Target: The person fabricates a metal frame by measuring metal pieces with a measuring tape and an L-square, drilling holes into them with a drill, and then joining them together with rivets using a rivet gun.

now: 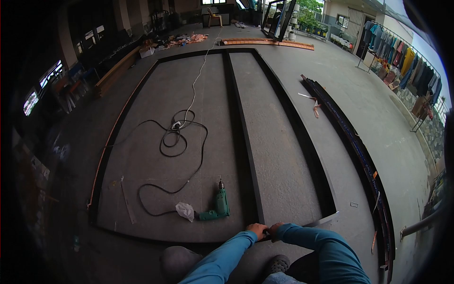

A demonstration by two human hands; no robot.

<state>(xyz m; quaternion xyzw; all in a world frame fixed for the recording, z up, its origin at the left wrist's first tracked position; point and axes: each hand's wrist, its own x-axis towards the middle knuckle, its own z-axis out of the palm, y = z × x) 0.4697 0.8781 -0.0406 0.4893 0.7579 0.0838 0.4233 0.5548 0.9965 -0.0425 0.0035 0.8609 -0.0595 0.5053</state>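
A large black frame [246, 142] lies flat on the floor, with a long bar running down inside it. At the near end of that bar, my left hand [257, 230] is closed over the joint with the front bar. My right hand [275, 231] is closed right beside it, fingers nearly touching the left. Something small and dark shows between the two hands, too hidden to name. A green corded drill [221, 204] rests inside the frame to the left of my hands, its bit pointing away from me. Clear plastic [185, 211] wraps the cord near its handle.
A black cord [202, 156] coils inside the frame and joins a white extension cord [194, 90]. A thin ruler-like strip [127, 201] lies at left. Long dark bars [354, 142] are stacked at right. Farther back are orange-wrapped bars [265, 42] and a clothes rack [406, 57].
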